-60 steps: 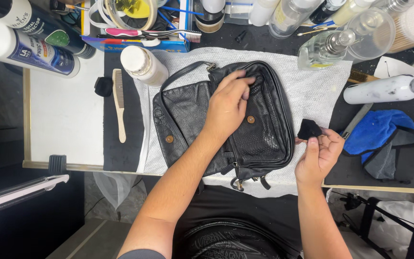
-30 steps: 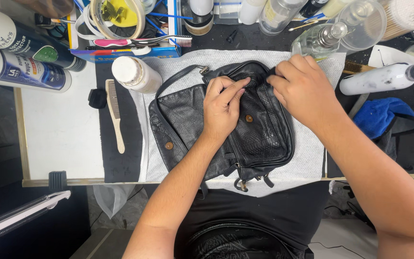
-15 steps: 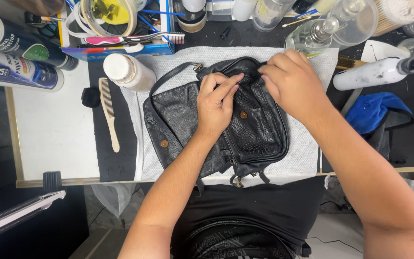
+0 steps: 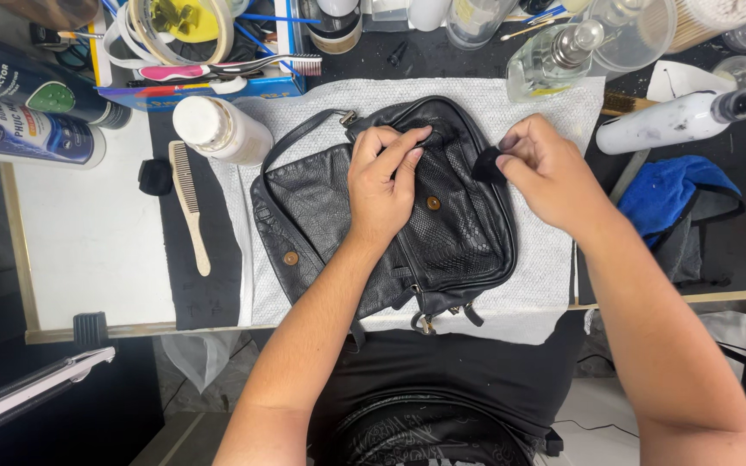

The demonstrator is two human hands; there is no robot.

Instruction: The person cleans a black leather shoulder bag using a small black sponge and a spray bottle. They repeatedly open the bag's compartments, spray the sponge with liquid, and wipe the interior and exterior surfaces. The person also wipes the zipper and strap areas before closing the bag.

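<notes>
A black leather handbag (image 4: 468, 237) lies flat on a white cloth (image 4: 537, 276) on the worktable. My left hand (image 4: 382, 185) presses on the bag's upper middle, fingers pinching the leather near the top edge. My right hand (image 4: 546, 168) is at the bag's upper right edge and pinches a small black sponge (image 4: 485, 164) against the leather.
A wooden comb (image 4: 190, 203), a small black pad (image 4: 155, 177) and a white bottle (image 4: 222, 129) lie left of the bag. Two large cans (image 4: 28, 108) are at far left. Bottles, jars and a tray of tools (image 4: 218, 52) line the back. A blue cloth (image 4: 675, 194) and white spray bottle (image 4: 675, 121) sit right.
My right hand came in from the table's right edge with the black sponge, reached the bag's top, and has now slid to its upper right edge. My left hand stayed on the bag.
</notes>
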